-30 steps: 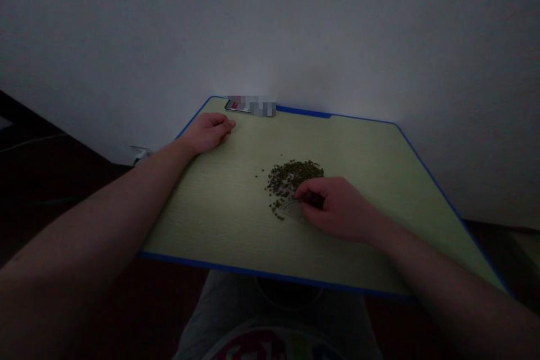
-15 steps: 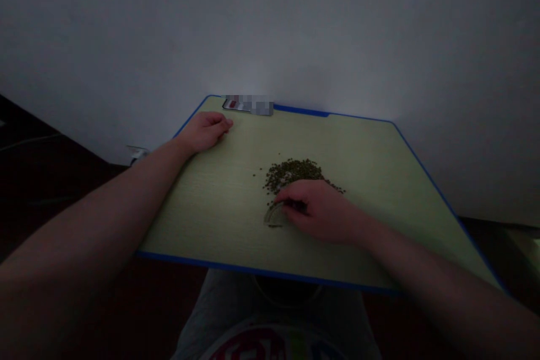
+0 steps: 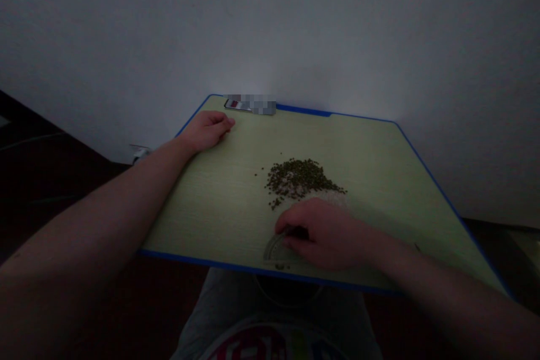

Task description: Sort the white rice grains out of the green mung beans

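Wall (image 3: 270,28) behind, pale, dim light, thin crack-like mark upper left. Table (image 3: 219,208) next: pale green top, blue rim, far edge up near the wall. Person's legs (image 3: 223,315) under the near edge, grey cloth. Right hand (image 3: 323,233) low over the table, right of mid-width, towards the near edge; thumb and fingers clamped on the protractor. Left hand (image 3: 206,130) down by the left edge, towards the far left corner; fingers curled in together, nothing seen in it. Bowl (image 3: 289,291) between the legs, just below the near edge, mostly hidden, contents too dark to read. Bean pile (image 3: 297,175) mid-table, small green-brown beans, beyond the right hand. Pale grains (image 3: 333,198) along the pile's near side, running right, behind the right hand. Phone (image 3: 248,106) flat at the far edge near the far left corner, part pixelated. Protractor (image 3: 274,248) clear, close to the near edge, straight side facing it. Few loose beans (image 3: 279,266) between that side and the near edge.
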The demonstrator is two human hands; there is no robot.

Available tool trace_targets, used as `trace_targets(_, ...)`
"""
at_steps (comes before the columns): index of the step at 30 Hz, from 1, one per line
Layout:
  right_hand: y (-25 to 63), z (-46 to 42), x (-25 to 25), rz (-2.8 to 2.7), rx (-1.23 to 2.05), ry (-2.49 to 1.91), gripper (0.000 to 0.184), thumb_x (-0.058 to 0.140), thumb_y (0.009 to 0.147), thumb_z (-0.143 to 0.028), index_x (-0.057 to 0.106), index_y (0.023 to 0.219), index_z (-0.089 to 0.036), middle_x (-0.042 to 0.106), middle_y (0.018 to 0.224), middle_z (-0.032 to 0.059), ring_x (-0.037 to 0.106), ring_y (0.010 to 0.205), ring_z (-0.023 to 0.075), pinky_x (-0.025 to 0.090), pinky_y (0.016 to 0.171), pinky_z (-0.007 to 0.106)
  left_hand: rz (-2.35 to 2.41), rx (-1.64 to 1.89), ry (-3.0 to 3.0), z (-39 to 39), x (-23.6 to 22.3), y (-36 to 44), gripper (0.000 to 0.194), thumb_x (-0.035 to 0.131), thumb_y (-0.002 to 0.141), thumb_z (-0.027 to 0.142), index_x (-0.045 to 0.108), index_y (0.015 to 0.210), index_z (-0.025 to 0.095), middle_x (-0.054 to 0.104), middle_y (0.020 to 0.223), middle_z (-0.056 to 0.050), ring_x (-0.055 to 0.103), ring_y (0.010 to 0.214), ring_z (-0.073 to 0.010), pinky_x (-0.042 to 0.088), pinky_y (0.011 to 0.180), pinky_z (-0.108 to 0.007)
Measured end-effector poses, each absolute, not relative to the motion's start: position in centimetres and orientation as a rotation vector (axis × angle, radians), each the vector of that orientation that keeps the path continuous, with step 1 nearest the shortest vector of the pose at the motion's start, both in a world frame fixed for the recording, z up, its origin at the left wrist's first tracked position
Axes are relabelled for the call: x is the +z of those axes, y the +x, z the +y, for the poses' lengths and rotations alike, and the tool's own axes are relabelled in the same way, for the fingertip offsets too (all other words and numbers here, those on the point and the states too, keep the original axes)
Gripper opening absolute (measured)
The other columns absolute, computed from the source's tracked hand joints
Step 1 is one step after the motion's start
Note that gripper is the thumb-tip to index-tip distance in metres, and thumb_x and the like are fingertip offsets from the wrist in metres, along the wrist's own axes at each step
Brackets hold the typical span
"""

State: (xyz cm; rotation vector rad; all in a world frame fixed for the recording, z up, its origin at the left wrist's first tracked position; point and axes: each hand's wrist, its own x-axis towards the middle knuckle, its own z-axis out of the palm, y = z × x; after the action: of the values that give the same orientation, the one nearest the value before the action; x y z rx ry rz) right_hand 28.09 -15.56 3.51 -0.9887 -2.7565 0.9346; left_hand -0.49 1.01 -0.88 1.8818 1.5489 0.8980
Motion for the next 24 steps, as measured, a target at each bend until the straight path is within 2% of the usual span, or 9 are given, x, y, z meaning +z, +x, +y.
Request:
trace_targets(11,28.8,-15.7,4.0,-2.751,1.113,-1.039,0.018,0.054,0.076,-0.014,0.066,0.088,-0.020,0.067,0.074,-0.0019,0.056,0.064,0.0096,0.036,0.058,0.020,1.598,0.879,1.880,0.8,-0.7,-0.3,0.035,0.049,0.078,0.047,0.053,0.063,0.016,0.045,0.049,0.001,0.038,0.044,-0.0087,0.030,0.046,-0.023)
trace_targets(24,29.5,-15.6,4.2,-2.754,1.122,-1.077,0.015,0.053,0.071,-0.011,0.064,0.078,-0.018,0.059,0.064,-0.0046,0.048,0.056,0.0069,0.031,0.052,0.019,1.588,0.891,1.866,0.7,-0.5,-0.2,0.033,0.050,0.077,0.044,0.054,0.062,0.015,0.045,0.048,0.002,0.037,0.044,-0.0081,0.029,0.046,-0.023)
